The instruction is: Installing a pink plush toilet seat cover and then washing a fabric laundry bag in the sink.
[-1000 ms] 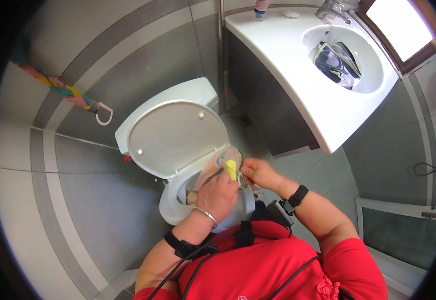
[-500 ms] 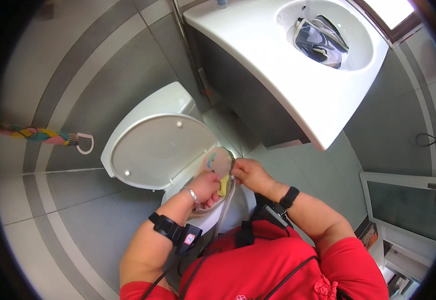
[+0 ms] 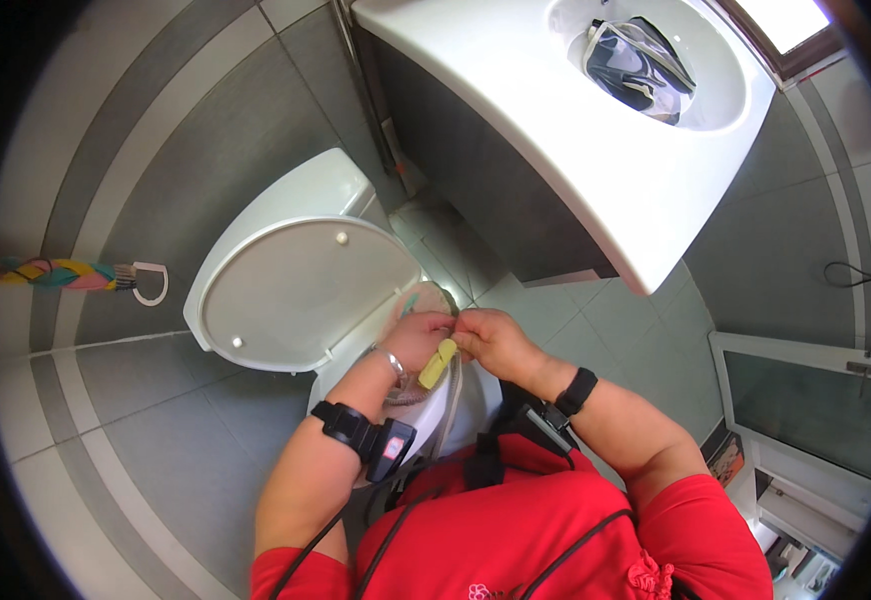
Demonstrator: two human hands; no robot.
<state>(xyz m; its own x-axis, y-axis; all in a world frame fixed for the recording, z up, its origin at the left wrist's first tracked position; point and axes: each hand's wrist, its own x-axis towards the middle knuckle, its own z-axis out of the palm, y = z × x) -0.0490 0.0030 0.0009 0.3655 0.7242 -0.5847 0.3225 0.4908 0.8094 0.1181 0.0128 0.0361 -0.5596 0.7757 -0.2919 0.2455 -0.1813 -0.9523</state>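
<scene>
A pale pinkish-beige cloth item (image 3: 438,297) with a blue mark and a darker edge lies over the front of the white toilet (image 3: 468,405). My left hand (image 3: 419,342) is closed at its edge, fingers bent, the pinch partly hidden. Right beside it, almost touching, my right hand (image 3: 496,342) is closed in a pinch on the same edge. A small yellow strip (image 3: 438,364) hangs between the hands. From the fingers a long pale strap (image 3: 452,400) runs down toward my lap. What exactly the cloth item is, I cannot tell.
Upright behind the bowl stands the raised toilet lid (image 3: 301,295). A white washbasin counter (image 3: 556,130) juts in at upper right, with a dark-and-white folded fabric thing (image 3: 641,70) in its basin. A colourful braided hanging (image 3: 66,272) is on the left wall. A glazed white door (image 3: 816,400) stands at right.
My left hand has moved up and right, to meet my right hand at the cloth's edge. The yellow strip now shows more fully below the fingers. The view has shifted slightly.
</scene>
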